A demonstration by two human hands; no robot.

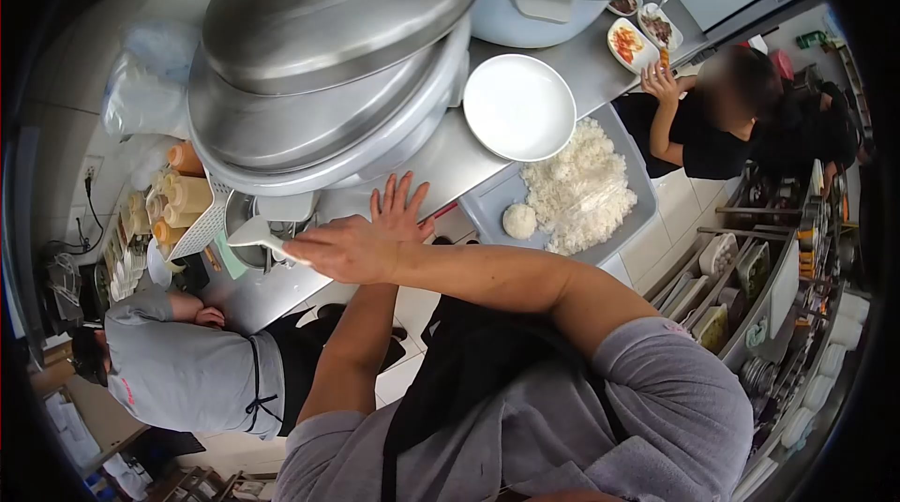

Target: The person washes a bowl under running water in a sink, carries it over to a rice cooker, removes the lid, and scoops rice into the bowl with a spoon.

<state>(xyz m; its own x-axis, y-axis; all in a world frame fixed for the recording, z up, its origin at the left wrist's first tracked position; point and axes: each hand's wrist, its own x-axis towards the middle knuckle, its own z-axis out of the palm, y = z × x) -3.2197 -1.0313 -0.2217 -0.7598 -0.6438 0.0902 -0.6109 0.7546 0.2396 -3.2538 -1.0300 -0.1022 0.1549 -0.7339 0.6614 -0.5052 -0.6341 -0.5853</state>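
Observation:
My right hand (pixel 347 249) is closed around the handle of a white rice paddle (pixel 249 233), with its blade pointing left. The right forearm crosses over my left wrist. Fingers spread, my left hand (pixel 398 209) lies at the edge of the metal counter (pixel 436 164). Just above both hands is a large pot (pixel 370 164) with metal lids (pixel 347 14) tilted on it. To the right, a grey tray (pixel 483 211) holds loose rice (pixel 581 188) and a round rice ball (pixel 519 221). An empty white plate (pixel 519 108) sits between pot and tray.
An open rice container (pixel 544 5) stands at the top, beside small food dishes (pixel 633 44). A co-worker (pixel 712 118) reaches toward the dishes at right. Another co-worker (pixel 197 361) stands at lower left, near sauce bottles (pixel 187 193). Shelves (pixel 750 286) line the right side.

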